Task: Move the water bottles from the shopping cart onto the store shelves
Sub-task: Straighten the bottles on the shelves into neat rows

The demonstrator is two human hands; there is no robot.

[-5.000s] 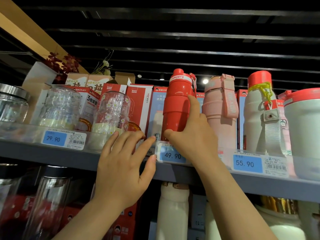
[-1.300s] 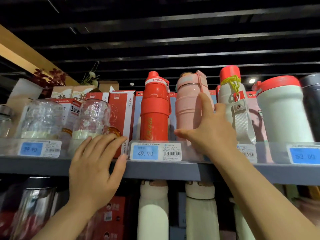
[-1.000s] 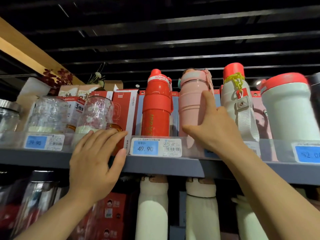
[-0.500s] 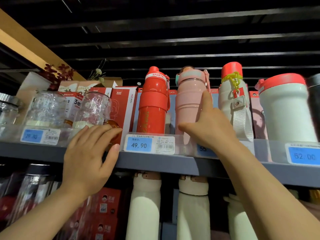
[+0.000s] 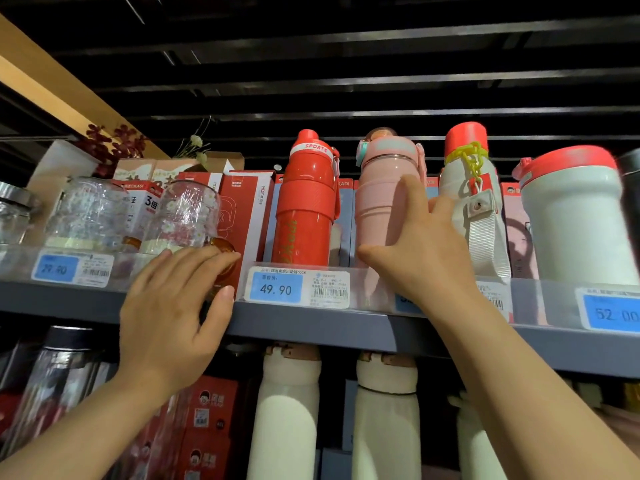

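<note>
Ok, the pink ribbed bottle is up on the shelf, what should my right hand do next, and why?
Probably let go: the pink ribbed bottle stands upright beside the red sports bottle, behind the shelf's clear front strip, while your right hand grips it.

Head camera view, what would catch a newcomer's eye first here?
Two hands reach up to the top shelf: the right hand grips a pink bottle, while the left hand rests on the shelf edge in front of a clear glass mug. Just left of the pink one stands a bright red SPORTS bottle, above a blue 49.90 price tag.
</note>
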